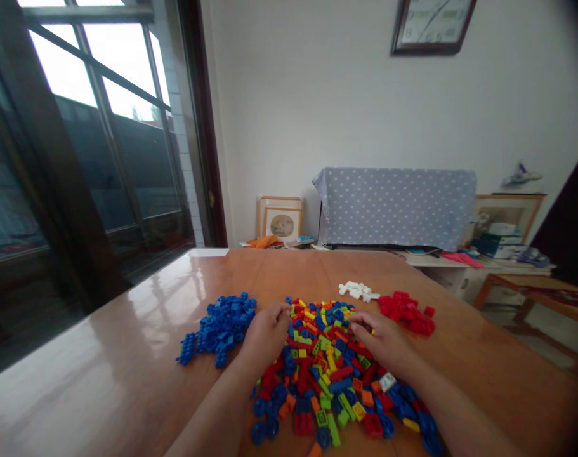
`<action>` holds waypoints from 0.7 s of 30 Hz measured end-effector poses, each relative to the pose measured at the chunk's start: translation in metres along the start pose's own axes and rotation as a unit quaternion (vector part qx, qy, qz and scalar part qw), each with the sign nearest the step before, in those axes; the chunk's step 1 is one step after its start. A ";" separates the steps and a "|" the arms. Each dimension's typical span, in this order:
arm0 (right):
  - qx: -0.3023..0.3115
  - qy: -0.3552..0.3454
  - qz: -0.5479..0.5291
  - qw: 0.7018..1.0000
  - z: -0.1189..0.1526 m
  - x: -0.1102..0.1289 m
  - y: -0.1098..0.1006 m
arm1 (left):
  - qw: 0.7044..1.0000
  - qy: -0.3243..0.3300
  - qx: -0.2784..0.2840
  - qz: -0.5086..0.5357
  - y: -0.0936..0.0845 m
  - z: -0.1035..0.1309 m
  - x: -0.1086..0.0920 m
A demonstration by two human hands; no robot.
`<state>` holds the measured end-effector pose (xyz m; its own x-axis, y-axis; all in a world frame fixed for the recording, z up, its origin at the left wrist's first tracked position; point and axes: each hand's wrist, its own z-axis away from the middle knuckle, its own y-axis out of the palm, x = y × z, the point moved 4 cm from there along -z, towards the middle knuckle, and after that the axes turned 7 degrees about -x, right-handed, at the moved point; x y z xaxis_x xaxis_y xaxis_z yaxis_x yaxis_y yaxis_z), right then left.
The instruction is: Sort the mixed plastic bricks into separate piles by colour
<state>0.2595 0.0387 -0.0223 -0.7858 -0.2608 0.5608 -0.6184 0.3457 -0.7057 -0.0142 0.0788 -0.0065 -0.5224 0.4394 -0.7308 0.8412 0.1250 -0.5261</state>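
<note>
A large mixed pile of plastic building blocks (331,362) in red, blue, yellow, green and orange lies on the table in front of me. My left hand (268,329) is at the pile's left edge, its fingers curled together; whatever they may hold is hidden. Over the pile's right side, my right hand (379,333) has its thumb and fingers closed, with a small yellow block (373,332) showing between them. Left of my left hand is a heap of blue blocks (224,324). Beyond my right hand lie a heap of red blocks (405,311) and a small group of white blocks (358,291).
The glossy wooden table (141,343) carries a white sheet (207,252) at its far left corner. Behind it stand a dotted cloth cover (396,206) and a framed picture (282,222). A wooden stool (545,289) is to the right, glazed doors (122,139) to the left.
</note>
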 end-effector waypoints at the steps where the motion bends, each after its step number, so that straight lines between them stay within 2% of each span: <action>1: -0.012 0.001 0.002 1.000 -0.001 -0.001 -0.001 | 1.000 -0.014 -0.017 -0.011 -0.002 -0.002 0.006; 5: -0.056 -0.002 0.006 0.998 -0.004 0.002 -0.007 | 0.997 -0.032 -0.049 -0.053 -0.006 -0.005 0.020; 8: -0.052 -0.008 0.003 0.999 -0.004 0.016 -0.011 | 0.996 -0.035 -0.029 -0.076 -0.004 -0.004 0.024; 13: 0.037 0.005 -0.009 0.999 -0.005 0.045 -0.012 | 0.995 -0.067 0.009 -0.074 0.000 -0.005 0.031; 17: 0.108 -0.023 -0.009 0.994 -0.019 0.059 -0.002 | 0.990 -0.136 -0.037 0.005 -0.002 -0.008 0.037; 21: 0.130 -0.064 0.038 0.989 -0.050 0.067 0.027 | 0.960 -0.234 -0.076 0.136 -0.004 -0.008 0.046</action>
<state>0.1907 0.0752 0.0181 -0.8141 -0.3613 0.4546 -0.5264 0.1286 -0.8405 -0.0402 0.1050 -0.0344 -0.2565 0.0317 -0.9660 0.9473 0.2065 -0.2448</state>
